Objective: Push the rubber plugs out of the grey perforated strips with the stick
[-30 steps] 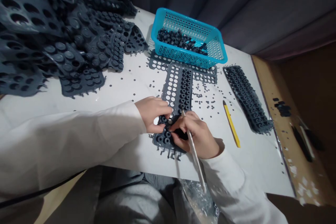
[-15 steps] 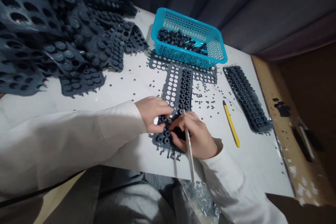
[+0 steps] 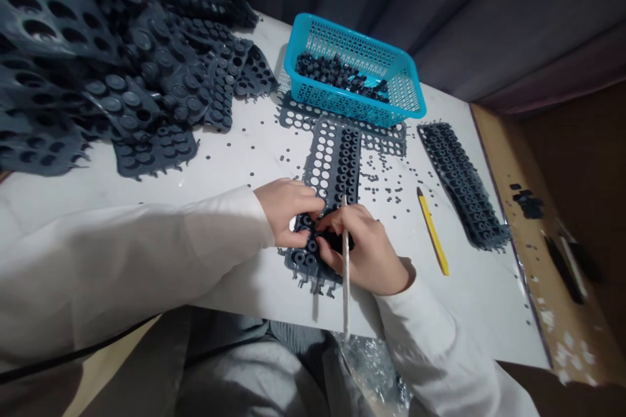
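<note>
A dark grey rubber sheet (image 3: 338,143) lies in front of me, with rows of round holes on its left and raised ring-shaped plugs on its right. My left hand (image 3: 289,212) is closed at the sheet's lower part, thumb and fingers pinching at the plugs there. Close beside it, my right hand (image 3: 368,249) is closed, with a thin whitish stick (image 3: 346,287) tucked across its fingers. The right thumb and index finger also meet at the sheet, almost touching the left fingertips. Whatever small piece lies between the fingertips is hidden.
A blue basket (image 3: 357,104) of small black rubber parts stands at the back on another holed sheet (image 3: 296,118). Dark rubber sheets (image 3: 122,98) are heaped at left. A yellow-handled tool (image 3: 433,231) and a studded sheet (image 3: 462,186) lie right. Small black discs are scattered about.
The stick in my right hand has swung, its lower end now further left. Both hands stay at nearly the same place on the sheet. The view has shifted slightly.
</note>
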